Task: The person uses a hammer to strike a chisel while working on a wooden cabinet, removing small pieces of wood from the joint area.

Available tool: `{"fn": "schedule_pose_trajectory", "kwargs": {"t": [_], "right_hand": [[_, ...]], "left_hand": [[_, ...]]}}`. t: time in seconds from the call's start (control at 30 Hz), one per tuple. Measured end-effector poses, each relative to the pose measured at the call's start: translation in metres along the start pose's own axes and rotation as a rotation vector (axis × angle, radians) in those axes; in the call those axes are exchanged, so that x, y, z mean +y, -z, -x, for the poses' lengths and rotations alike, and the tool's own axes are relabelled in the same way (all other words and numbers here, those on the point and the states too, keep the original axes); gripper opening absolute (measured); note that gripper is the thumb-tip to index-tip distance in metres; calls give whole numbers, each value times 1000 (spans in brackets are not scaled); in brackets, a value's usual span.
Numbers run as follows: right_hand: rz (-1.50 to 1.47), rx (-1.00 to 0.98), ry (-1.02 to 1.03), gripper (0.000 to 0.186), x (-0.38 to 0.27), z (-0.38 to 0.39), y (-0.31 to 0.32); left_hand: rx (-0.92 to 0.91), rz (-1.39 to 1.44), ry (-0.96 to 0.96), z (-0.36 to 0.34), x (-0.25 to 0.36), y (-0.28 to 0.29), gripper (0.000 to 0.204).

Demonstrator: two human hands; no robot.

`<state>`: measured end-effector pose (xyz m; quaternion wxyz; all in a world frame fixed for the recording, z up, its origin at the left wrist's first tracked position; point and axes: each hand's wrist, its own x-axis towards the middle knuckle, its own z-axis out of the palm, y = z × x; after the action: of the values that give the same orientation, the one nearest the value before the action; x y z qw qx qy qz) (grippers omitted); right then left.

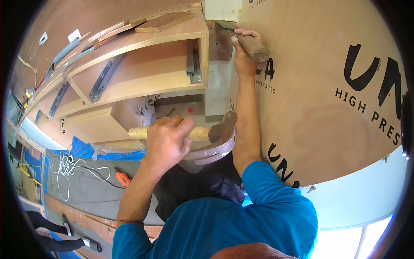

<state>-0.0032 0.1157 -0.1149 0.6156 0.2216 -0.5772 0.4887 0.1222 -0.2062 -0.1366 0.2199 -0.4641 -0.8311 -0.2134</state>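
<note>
My left hand (pixel 170 138) is closed round the pale wooden handle (pixel 199 133) of an adze-like tool, whose curved dark metal head (pixel 222 134) is low in the middle of the view. My right hand (pixel 246 54) is raised at the top, gripping a wide-bladed chisel by its worn wooden handle (pixel 255 48). The chisel's blade (pixel 226 25) is at a brown, marked patch (pixel 219 47) in the narrow gap between an open wooden cabinet (pixel 200 64) and a large printed laminate panel (pixel 332 112).
Wood offcuts (pixel 164 21) lie on the cabinet top; metal runners (pixel 100 80) are inside. An orange drill (pixel 123 177), white cables (pixel 69 168) and blue sheeting (pixel 82 149) are at lower left. Another person's dark-clad legs (pixel 43 222) show at the bottom-left edge.
</note>
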Motion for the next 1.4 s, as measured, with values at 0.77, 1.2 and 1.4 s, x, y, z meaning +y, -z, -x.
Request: {"fn": "schedule_pose_trajectory", "kwargs": {"t": [0.77,1.2,1.4], "right_hand": [[38,-55,71,26,3,7,-2],[78,60,55,36,1,-5,5],[17,-110,-137,31,-51,8,14]], "left_hand": [[-13,91,41,10,-15,-2,41],[-50,54,20,19,-12,-11,39],[51,231,91,23,-15,-21,47]]}}
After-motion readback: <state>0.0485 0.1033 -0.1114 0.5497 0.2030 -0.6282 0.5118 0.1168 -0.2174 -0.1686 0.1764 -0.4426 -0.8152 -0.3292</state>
